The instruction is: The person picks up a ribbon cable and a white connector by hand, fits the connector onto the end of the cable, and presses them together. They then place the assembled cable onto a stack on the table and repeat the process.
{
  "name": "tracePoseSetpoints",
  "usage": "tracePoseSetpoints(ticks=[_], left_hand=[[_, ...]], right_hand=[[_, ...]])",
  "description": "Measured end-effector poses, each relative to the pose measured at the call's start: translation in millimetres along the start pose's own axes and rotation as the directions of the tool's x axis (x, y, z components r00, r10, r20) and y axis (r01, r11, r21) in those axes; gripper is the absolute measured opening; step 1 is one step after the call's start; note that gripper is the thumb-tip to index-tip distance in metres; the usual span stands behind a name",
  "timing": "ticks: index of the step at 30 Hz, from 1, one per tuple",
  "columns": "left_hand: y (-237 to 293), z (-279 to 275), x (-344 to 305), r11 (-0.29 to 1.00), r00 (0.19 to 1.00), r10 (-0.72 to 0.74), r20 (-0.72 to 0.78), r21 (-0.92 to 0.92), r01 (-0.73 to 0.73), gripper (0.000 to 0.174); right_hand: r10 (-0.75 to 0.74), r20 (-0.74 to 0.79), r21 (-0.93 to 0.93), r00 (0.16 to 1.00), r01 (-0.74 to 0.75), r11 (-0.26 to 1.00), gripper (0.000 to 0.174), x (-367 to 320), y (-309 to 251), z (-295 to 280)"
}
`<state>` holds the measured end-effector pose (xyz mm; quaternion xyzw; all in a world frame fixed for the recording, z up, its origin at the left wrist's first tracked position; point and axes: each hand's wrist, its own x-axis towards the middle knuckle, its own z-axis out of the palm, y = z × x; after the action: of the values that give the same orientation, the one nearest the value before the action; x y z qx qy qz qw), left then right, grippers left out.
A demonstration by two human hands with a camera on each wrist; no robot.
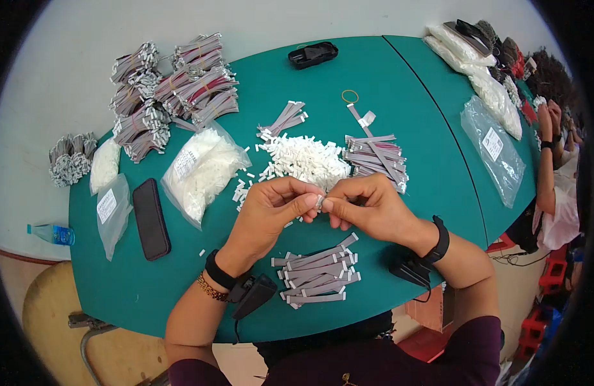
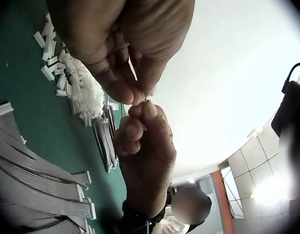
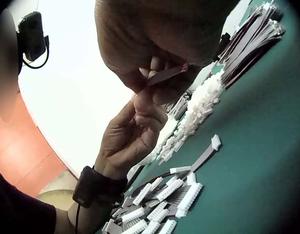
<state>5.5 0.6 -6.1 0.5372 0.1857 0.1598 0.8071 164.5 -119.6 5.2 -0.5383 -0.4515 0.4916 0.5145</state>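
Both hands meet fingertip to fingertip above the green table, just in front of a heap of loose white connector housings (image 1: 303, 159). Between thumb and fingers my left hand (image 1: 266, 211) pinches a small white connector (image 1: 319, 203). My right hand (image 1: 377, 209) pinches the end of a grey ribbon cable (image 3: 167, 75), whose flat strip runs across its palm in the right wrist view. Fingertips hide most of the joint between connector and cable. Below the hands lies a loose pile of short grey ribbon cables (image 1: 316, 271) with white ends.
Bundled cables (image 1: 197, 83) are stacked at the back left. A bag of white housings (image 1: 204, 170) and a black phone (image 1: 152, 219) lie left. More cables (image 1: 377, 161) lie right of the heap, near a rubber band (image 1: 350, 96). Another person's arm (image 1: 546, 161) shows far right.
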Motion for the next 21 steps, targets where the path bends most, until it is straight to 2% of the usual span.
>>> tracePoseSetpoints(ticks=[6, 9, 15, 21], left_hand=[[0.1, 2.5, -1.0, 0.977, 0.995, 0.097, -0.026, 0.191, -0.09, 0.014], [-2.0, 4.6, -1.6, 0.969, 0.991, 0.127, -0.03, 0.218, -0.118, 0.013], [-3.2, 2.4, -0.1, 0.985, 0.995, 0.098, -0.008, 0.146, -0.096, 0.012], [-5.3, 3.2, -0.4, 0.977, 0.992, 0.127, -0.012, 0.177, -0.123, 0.012]], right_hand=[[-0.022, -0.007, -0.059, 1.0, 0.021, 0.998, 0.02, 0.7, 0.3, 0.6], [0.012, 0.024, -0.069, 1.0, -0.01, 0.998, 0.022, -0.5, -1.5, -0.4], [0.051, 0.02, -0.036, 0.999, -0.05, 0.998, 0.021, 0.7, -2.2, -0.3], [0.094, 0.028, -0.012, 0.995, -0.094, 0.996, 0.02, 1.8, 0.1, -1.3]])
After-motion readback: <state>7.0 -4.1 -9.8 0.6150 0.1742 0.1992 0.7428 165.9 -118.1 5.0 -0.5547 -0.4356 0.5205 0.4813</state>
